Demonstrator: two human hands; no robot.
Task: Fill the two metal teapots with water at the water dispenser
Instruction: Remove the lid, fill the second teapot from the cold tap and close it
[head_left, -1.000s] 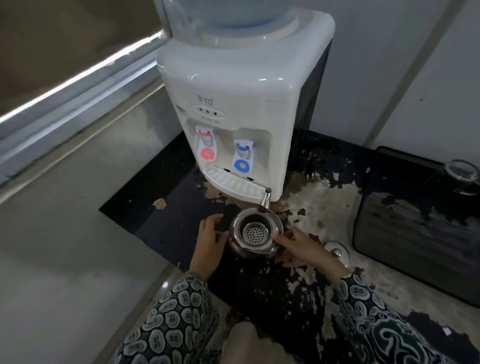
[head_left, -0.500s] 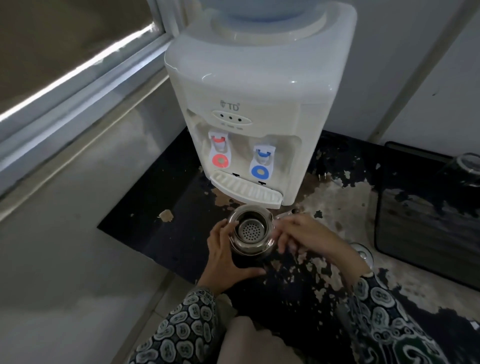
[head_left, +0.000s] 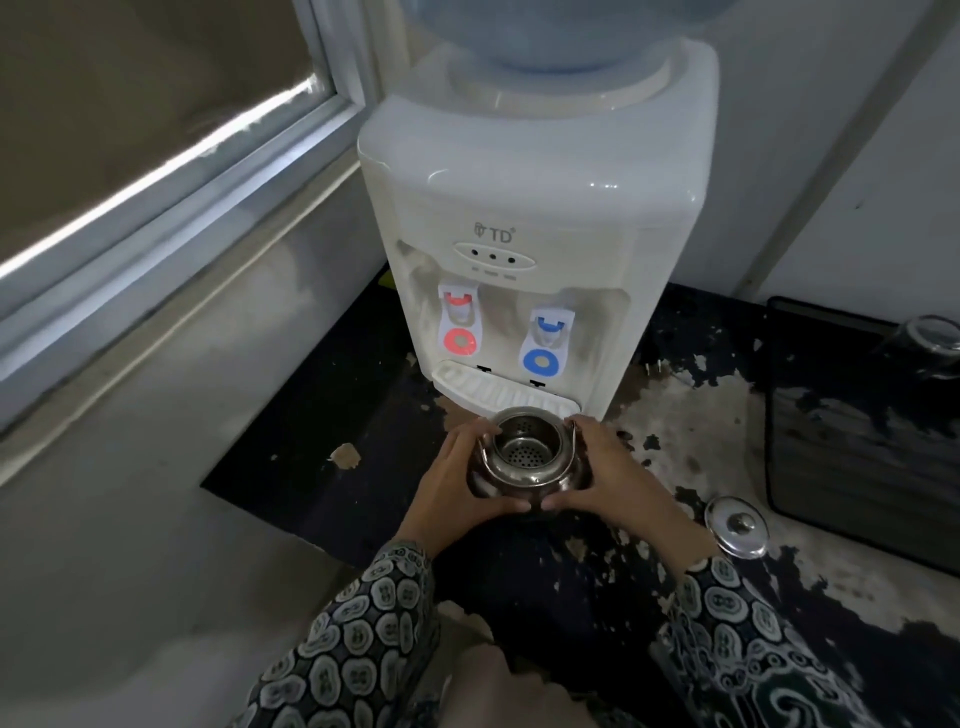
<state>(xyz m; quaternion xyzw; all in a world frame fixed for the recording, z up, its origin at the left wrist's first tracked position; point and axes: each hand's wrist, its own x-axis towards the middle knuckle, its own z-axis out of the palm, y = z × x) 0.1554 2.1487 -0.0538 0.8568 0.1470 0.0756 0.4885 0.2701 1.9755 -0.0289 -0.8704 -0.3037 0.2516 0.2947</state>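
A lidless metal teapot (head_left: 527, 467) with a perforated strainer inside is held just in front of the drip tray (head_left: 496, 391) of the white water dispenser (head_left: 530, 249). My left hand (head_left: 452, 483) grips its left side and my right hand (head_left: 618, 478) grips its right side, thumbs curled under the near edge. The red tap (head_left: 458, 325) and blue tap (head_left: 545, 345) sit above the tray. The teapot's lid (head_left: 736, 526) lies on the mat to the right. Only one teapot is in view.
The dispenser stands on a worn black mat (head_left: 322, 415) on the floor. A dark tray (head_left: 862, 431) with a glass (head_left: 930, 340) lies at the right. A window frame (head_left: 171, 197) and a low wall run along the left.
Both hands have closed round the teapot and carried it forward to the edge of the drip tray. The camera has moved closer to the dispenser.
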